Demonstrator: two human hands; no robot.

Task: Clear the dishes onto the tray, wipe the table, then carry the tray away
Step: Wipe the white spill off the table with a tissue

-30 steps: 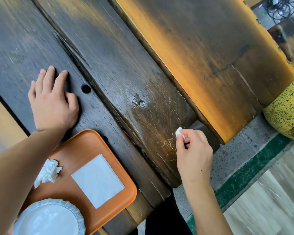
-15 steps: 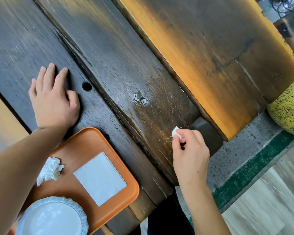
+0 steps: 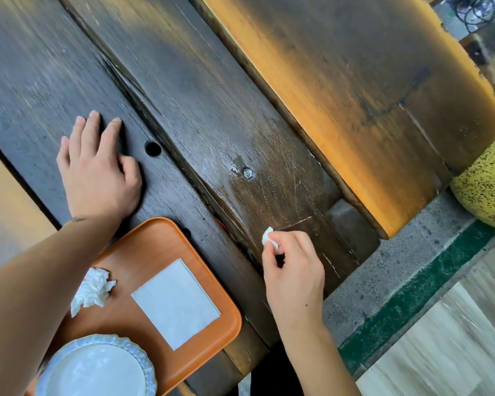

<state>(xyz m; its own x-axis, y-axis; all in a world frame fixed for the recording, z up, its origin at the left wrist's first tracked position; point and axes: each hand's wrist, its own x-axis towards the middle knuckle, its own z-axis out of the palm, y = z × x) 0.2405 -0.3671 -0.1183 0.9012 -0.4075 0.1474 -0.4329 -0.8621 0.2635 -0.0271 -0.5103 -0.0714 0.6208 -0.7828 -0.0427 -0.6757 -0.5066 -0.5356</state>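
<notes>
White, soft tissue wad is pinched in your right hand; press gently, it shreds. Your left hand lies flat, fingers spread, on the bench.

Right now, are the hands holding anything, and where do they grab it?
The right hand pinches a small white wad of tissue by its lower end, between thumb and fingertips. The left hand holds nothing; it rests flat on the table.
</notes>
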